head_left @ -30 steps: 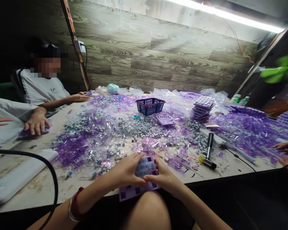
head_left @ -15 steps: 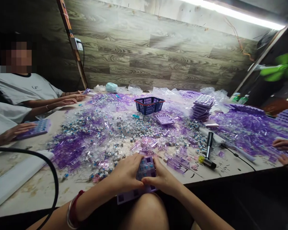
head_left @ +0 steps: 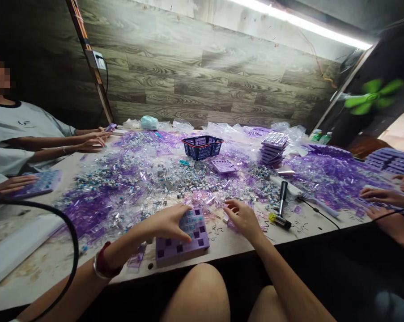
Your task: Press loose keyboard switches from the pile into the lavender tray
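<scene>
A purple tray with square holes (head_left: 183, 255) lies at the table's front edge, some holes filled with small clear and blue parts. My left hand (head_left: 168, 223) holds it from the left, thumb and fingers spread over its top and the palm hiding part of it. To the right, my right hand (head_left: 244, 220) is above the table, apart from the tray, its fingers loosely curled with gaps between them. Near those fingertips are clear purple pieces (head_left: 233, 227) and a small pale piece; no firm grip on either shows.
Small white-and-blue parts (head_left: 168, 179) and purple pieces (head_left: 94, 214) cover much of the table. A dark basket (head_left: 202, 150), a holed purple plate (head_left: 224, 166) and a plate stack (head_left: 272, 150) stand behind. A hammer (head_left: 282, 208) lies right. Co-workers' hands (head_left: 19, 184) work at both sides.
The tray has come from above my knee onto the table edge. My right hand has let go of it and moved right; my left hand remains on it. The view has shifted slightly right.
</scene>
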Motion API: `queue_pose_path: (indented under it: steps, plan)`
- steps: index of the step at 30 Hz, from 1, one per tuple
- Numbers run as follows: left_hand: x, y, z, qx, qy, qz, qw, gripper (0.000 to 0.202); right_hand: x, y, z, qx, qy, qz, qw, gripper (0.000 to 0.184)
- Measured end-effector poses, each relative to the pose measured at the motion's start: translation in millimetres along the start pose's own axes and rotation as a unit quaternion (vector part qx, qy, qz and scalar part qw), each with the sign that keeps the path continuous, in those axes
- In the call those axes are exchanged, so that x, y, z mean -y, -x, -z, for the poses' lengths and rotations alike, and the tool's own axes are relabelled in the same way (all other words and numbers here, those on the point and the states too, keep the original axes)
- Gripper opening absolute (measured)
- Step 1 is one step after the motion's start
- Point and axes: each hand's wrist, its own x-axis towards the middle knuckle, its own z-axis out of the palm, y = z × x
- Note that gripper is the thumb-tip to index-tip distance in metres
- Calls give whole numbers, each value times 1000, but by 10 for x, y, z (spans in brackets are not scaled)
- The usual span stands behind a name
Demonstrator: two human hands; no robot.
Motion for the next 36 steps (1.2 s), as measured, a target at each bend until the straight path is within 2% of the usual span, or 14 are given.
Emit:
queue_pose_path:
  steps: [3,8,11,14,20,24,28,30,32,33,34,36]
  plan:
    - [120,-91,41,14,19,-11,1000,72,-18,5,-38,36,-28,-2,999,33]
    - [219,-155,-10,-10,128,-32,991,69,170,172,-432,162,-136,-17,977,54]
    - [225,-153,-48,-14,189,-52,981,63,300,241,-562,184,-227,-66,954,55]
    - [234,-140,-71,-14,216,-61,974,62,378,268,-578,201,-308,-120,922,59]
    - [259,-138,-123,-1,242,-53,969,72,365,309,-604,206,-376,-156,890,64]
    - [252,-156,-130,-6,203,-41,978,73,333,314,-641,212,-364,-178,889,63]
    - [229,-136,-101,-28,164,-62,984,66,266,200,-552,230,-278,-118,925,50]
    - [196,-103,-89,-31,133,-66,988,65,190,93,-416,197,-154,-80,965,40]
    - [146,-61,-90,-23,82,-63,994,71,82,-30,-241,69,25,-14,997,32]
    - [119,-41,-97,-19,52,-65,996,74,18,-94,-154,-19,119,25,992,27]
    - [92,-24,-108,-17,26,-68,997,78,-50,-155,-77,-74,163,30,983,23]
    - [47,-3,-139,-11,-5,-78,997,80,-184,-271,28,-128,213,30,968,23]
